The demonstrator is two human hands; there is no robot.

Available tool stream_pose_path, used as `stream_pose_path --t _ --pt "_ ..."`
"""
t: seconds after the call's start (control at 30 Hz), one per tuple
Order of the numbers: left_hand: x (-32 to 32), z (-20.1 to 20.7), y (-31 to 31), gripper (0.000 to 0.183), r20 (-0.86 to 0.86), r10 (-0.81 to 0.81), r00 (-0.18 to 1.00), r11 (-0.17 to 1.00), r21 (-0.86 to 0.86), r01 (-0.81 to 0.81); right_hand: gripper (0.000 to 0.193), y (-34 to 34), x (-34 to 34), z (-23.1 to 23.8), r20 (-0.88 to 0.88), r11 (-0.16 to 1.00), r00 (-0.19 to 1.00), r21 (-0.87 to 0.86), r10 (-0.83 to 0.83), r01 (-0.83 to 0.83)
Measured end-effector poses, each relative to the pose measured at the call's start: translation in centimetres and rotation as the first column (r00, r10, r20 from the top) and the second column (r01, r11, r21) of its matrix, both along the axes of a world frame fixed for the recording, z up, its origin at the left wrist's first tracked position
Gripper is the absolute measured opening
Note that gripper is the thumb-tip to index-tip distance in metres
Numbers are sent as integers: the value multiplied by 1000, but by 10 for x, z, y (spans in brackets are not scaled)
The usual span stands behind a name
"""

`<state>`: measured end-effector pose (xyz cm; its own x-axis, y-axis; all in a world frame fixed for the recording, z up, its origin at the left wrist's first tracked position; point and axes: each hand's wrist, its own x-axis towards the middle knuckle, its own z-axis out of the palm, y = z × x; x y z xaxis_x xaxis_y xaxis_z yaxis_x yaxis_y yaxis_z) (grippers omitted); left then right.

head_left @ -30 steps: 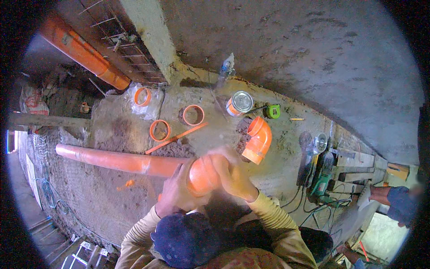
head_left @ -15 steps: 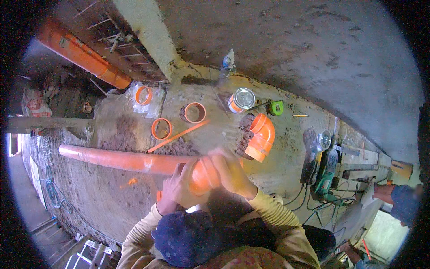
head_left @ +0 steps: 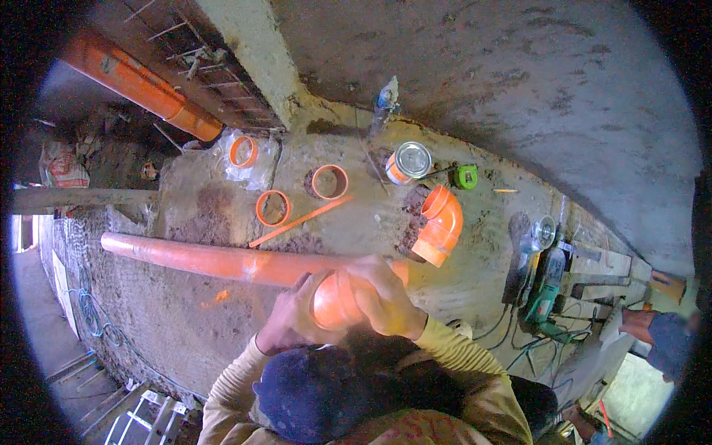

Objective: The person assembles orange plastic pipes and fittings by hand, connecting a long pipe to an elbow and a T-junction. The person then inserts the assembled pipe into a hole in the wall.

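Observation:
Close in front of me, both hands grip an orange plastic pipe fitting (head_left: 331,302). My left hand (head_left: 289,315) is wrapped round its left side, and my right hand (head_left: 387,298) clasps its right side, fingers curled over the top. Just beyond the hands, a long orange pipe (head_left: 215,261) lies across the floor; its right part is partly hidden behind them. An orange elbow fitting (head_left: 439,224) rests on the ground beyond my right hand. Further off, a thin orange strip (head_left: 300,221) lies beside orange pipe rings (head_left: 274,208).
A tin (head_left: 409,162), a green tape measure (head_left: 466,176) and a pencil (head_left: 505,190) lie towards the wall. At right are an angle grinder (head_left: 539,241), a green power tool (head_left: 546,293) and cables. Another person's arm (head_left: 649,326) shows at far right. A large orange pipe (head_left: 141,85) sits upper left.
The fitting has turned in my hands, and an orange edge beside my left wrist no longer shows. My right hand has shifted slightly right and nearer. The whole view has drifted a little.

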<state>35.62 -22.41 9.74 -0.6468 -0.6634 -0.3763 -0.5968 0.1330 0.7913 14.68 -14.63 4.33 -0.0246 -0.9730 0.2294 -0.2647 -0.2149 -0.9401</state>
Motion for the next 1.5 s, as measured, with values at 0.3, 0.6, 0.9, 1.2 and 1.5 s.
stream_pose_path --t 0.3,0.6,0.9,1.2,1.5 --pt "-4 -12 8 100 70 30 997 990 -137 -20 43 -6 13 9 238 960 946 229 -218 164" --pt "16 -51 -17 109 -437 262 861 915 395 -78 43 -23 -21 37 -32 979 981 -77 -194 191" --pt "15 -53 -10 109 -430 196 881 927 375 -24 45 -25 -16 24 11 1000 1000 -29 -3 4" --pt "4 -29 2 103 -246 149 958 988 87 -131 30 -27 2 35 -28 992 992 -48 -122 121" --pt "-5 -15 6 97 -205 128 970 992 36 -123 28 -27 8 34 -59 987 987 44 -149 152"
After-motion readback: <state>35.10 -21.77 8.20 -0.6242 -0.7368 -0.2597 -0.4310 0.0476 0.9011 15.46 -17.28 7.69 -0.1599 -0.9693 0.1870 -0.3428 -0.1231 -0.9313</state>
